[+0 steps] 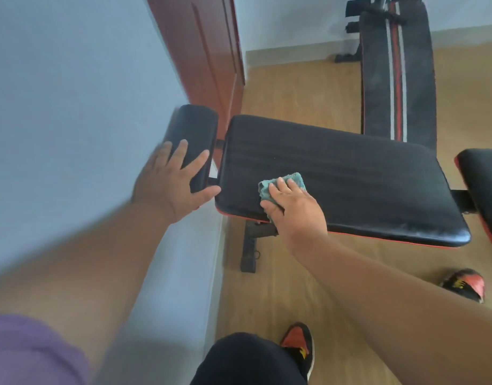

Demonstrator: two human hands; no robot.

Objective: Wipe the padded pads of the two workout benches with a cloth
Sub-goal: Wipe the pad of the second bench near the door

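The near bench's long black pad (pixel 356 179) with red trim lies across the middle of the view. My right hand (pixel 294 209) presses a teal cloth (pixel 283 184) flat onto that pad's near left corner. My left hand (pixel 172 176) rests with fingers spread on the small black head pad (pixel 194 126) at the bench's left end. Another black pad (pixel 483 176) of the same bench shows at the right edge. The second bench (pixel 378 79), black with a red and white stripe, stands behind.
A pale wall (pixel 72 107) runs close along the left, with a dark red door (pixel 205 56) behind the head pad. The floor is wood. My shoes (pixel 300 345) and knee are near the bottom; the bench's black leg (pixel 250 251) stands under the pad.
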